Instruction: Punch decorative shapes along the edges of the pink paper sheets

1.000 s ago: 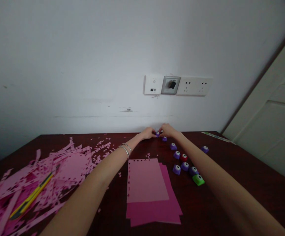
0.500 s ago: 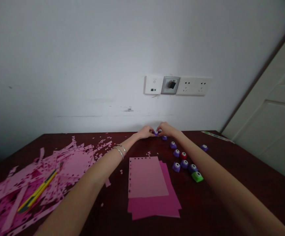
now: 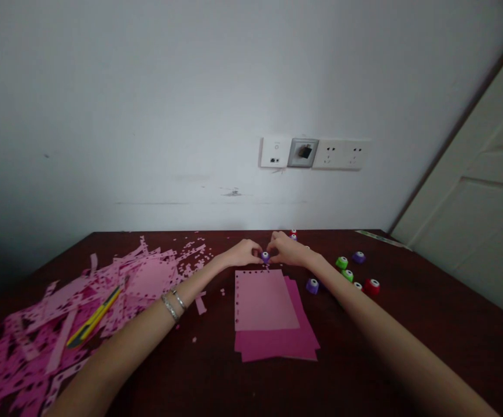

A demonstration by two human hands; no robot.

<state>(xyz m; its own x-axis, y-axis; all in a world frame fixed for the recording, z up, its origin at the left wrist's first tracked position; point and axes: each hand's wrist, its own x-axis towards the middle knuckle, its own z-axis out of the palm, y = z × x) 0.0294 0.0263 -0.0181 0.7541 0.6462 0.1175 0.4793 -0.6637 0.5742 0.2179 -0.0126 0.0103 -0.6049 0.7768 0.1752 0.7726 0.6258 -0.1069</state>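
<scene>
A small purple craft punch (image 3: 265,256) is pinched between the fingertips of my left hand (image 3: 245,252) and my right hand (image 3: 286,249). Both hands are closed around its sides, just beyond the top edge of a light pink paper sheet (image 3: 268,304). Punched holes run along that sheet's top and left edges. Darker pink sheets (image 3: 307,341) lie under it, sticking out at the right and bottom. Beside my right forearm stand another purple punch (image 3: 312,285), green punches (image 3: 341,262) and a red punch (image 3: 371,285). My forearm hides part of the group.
At left lies a heap of punched pink paper strips (image 3: 155,278), with a yellow utility knife (image 3: 95,317) on top. Tiny paper bits scatter near it. A printed strip (image 3: 381,237) lies at the back right. The wall with sockets (image 3: 329,155) rises behind the table.
Both hands have come from near the wall toward the pink sheet, with a purple punch between them. The view has shifted slightly, and green and red punches show beside my right forearm.
</scene>
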